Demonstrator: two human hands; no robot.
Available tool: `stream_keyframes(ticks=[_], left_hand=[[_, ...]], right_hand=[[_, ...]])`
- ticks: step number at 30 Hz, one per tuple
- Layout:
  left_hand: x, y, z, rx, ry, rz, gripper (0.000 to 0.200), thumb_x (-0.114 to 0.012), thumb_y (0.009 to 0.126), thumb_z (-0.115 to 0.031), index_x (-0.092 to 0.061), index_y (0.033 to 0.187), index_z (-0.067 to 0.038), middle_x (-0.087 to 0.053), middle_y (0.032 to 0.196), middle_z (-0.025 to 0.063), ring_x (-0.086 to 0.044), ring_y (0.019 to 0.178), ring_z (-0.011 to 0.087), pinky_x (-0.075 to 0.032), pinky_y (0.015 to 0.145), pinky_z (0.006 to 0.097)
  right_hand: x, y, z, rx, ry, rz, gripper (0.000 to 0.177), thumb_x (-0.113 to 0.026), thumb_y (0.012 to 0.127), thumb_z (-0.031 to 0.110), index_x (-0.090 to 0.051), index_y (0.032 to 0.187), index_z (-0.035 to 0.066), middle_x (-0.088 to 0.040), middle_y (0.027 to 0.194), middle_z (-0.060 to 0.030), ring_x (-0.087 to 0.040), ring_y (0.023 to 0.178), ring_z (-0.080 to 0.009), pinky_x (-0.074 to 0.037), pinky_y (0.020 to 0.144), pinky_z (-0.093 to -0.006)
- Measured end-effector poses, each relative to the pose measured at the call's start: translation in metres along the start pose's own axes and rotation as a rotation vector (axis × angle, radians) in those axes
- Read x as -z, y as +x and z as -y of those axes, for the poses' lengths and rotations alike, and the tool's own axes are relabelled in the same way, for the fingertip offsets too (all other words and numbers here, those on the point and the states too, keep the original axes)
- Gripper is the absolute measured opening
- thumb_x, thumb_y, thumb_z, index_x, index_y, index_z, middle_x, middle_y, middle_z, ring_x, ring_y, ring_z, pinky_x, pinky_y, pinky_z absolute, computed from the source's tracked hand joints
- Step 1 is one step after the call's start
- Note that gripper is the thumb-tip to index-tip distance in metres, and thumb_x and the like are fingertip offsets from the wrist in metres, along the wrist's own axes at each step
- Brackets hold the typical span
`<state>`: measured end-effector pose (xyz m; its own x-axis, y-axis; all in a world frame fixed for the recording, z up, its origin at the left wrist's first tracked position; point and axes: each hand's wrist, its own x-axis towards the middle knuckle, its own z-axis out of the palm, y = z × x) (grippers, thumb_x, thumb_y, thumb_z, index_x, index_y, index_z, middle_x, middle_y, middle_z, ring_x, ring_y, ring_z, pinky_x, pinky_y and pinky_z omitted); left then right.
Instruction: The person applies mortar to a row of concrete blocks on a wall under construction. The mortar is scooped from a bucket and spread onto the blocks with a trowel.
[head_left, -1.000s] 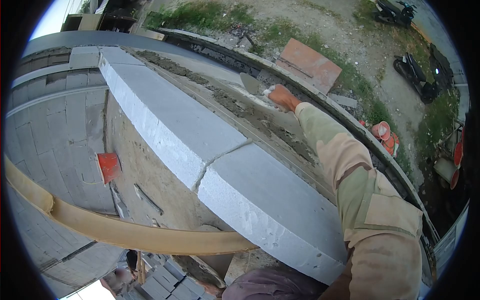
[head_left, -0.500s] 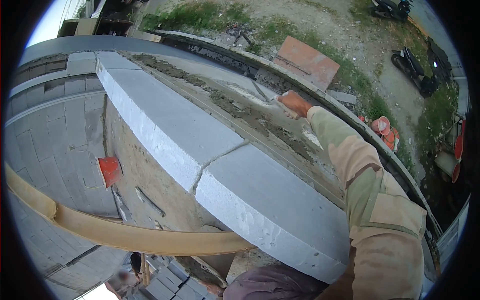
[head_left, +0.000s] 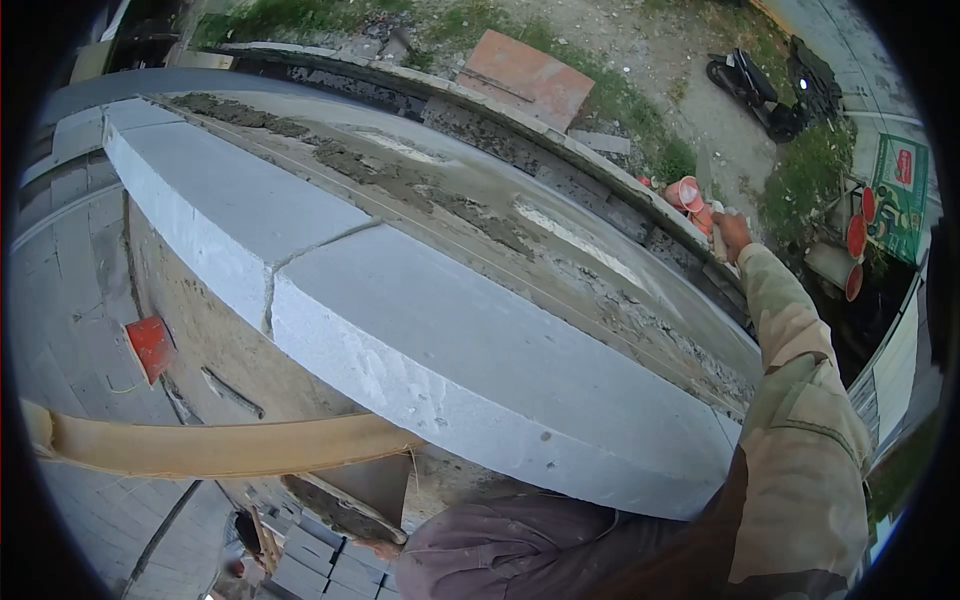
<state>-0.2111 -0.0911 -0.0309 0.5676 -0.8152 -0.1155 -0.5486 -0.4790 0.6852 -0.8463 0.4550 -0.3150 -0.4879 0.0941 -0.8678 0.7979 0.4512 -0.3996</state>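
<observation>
My right hand (head_left: 735, 236), at the end of an outstretched camouflage sleeve, is closed around the pale handle of a trowel (head_left: 704, 170). Its blade points away, over the outer side of the wall. Below lies a row of pale grey blocks (head_left: 480, 330) with an open joint between two of them. Beside the blocks runs a ledge with rough grey mortar (head_left: 430, 195) spread along it, and a thin string line follows the blocks' edge. Only a small patch of my left hand (head_left: 384, 549) shows beside my knee, near a mortar-smeared pan (head_left: 345, 508); its fingers are hidden.
A curved tan beam (head_left: 220, 446) crosses the lower left, near a red bucket (head_left: 150, 348). Outside the wall are a reddish board (head_left: 525, 80), orange buckets (head_left: 686, 194) and a motorbike (head_left: 750, 95). Stacked blocks (head_left: 310, 565) and another person appear far below.
My right hand has moved with the trowel from over the mortar ledge outward to the right, beyond the wall. The view has shifted, so the blocks appear farther left.
</observation>
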Motion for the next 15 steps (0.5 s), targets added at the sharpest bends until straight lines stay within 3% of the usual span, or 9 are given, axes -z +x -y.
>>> stream_keyframes(ticks=[3,5,8,10,13,15], left_hand=[[-0.024,-0.019,0.009,-0.018,0.086,0.135,0.081,-0.045,0.098,-0.067,-0.066,0.119,0.008,-0.069,0.105,0.0206,-0.064,0.091,0.0307,-0.054,0.084,0.0397],[-0.041,-0.033,0.011,-0.037,0.106,0.198,0.08,-0.046,0.098,-0.066,-0.066,0.119,0.008,-0.069,0.105,0.0204,-0.064,0.091,0.0304,-0.053,0.084,0.0395],[-0.049,-0.058,0.021,-0.049,0.144,0.273,0.079,-0.046,0.098,-0.066,-0.067,0.119,0.008,-0.069,0.105,0.02,-0.064,0.091,0.0299,-0.053,0.084,0.0391],[-0.056,-0.075,0.026,-0.06,0.15,0.315,0.079,-0.046,0.098,-0.066,-0.067,0.119,0.007,-0.069,0.105,0.0198,-0.064,0.091,0.0296,-0.053,0.084,0.0389],[-0.064,-0.102,0.034,-0.066,0.146,0.369,0.078,-0.047,0.099,-0.065,-0.067,0.119,0.007,-0.069,0.104,0.0195,-0.064,0.091,0.0291,-0.053,0.084,0.0386],[-0.067,-0.118,0.039,-0.069,0.135,0.399,0.077,-0.047,0.099,-0.065,-0.067,0.119,0.007,-0.069,0.104,0.0193,-0.064,0.09,0.0288,-0.053,0.084,0.0384]], right_hand=[[0.009,-0.046,-0.004,0.114,-0.113,-0.093,0.029,-0.063,0.091,0.013,-0.06,0.119,0.008,-0.063,0.086,-0.008,-0.063,0.062,-0.0207,-0.052,0.051,-0.0369],[0.008,-0.071,0.009,0.257,-0.307,-0.092,0.027,-0.069,0.087,0.02,-0.066,0.109,0.004,-0.065,0.081,-0.0112,-0.064,0.06,-0.0208,-0.051,0.055,-0.0381],[0.012,-0.064,0.009,0.315,-0.558,-0.108,0.039,-0.073,0.085,0.031,-0.067,0.094,-0.006,-0.067,0.073,-0.0142,-0.066,0.061,-0.0228,-0.051,0.059,-0.0391],[0.007,-0.077,0.016,0.347,-0.466,-0.08,0.049,-0.073,0.086,0.037,-0.065,0.093,-0.011,-0.067,0.071,-0.0139,-0.067,0.062,-0.0246,-0.052,0.062,-0.0392],[0.004,-0.101,0.032,0.371,-0.474,-0.07,0.049,-0.07,0.088,0.039,-0.066,0.1,-0.009,-0.068,0.075,-0.0158,-0.066,0.063,-0.0245,-0.052,0.064,-0.0408],[0.006,-0.147,0.05,0.506,-0.244,0.083,0.047,-0.069,0.09,0.039,-0.067,0.106,-0.005,-0.07,0.084,-0.0154,-0.065,0.072,-0.025,-0.052,0.073,-0.0411]])
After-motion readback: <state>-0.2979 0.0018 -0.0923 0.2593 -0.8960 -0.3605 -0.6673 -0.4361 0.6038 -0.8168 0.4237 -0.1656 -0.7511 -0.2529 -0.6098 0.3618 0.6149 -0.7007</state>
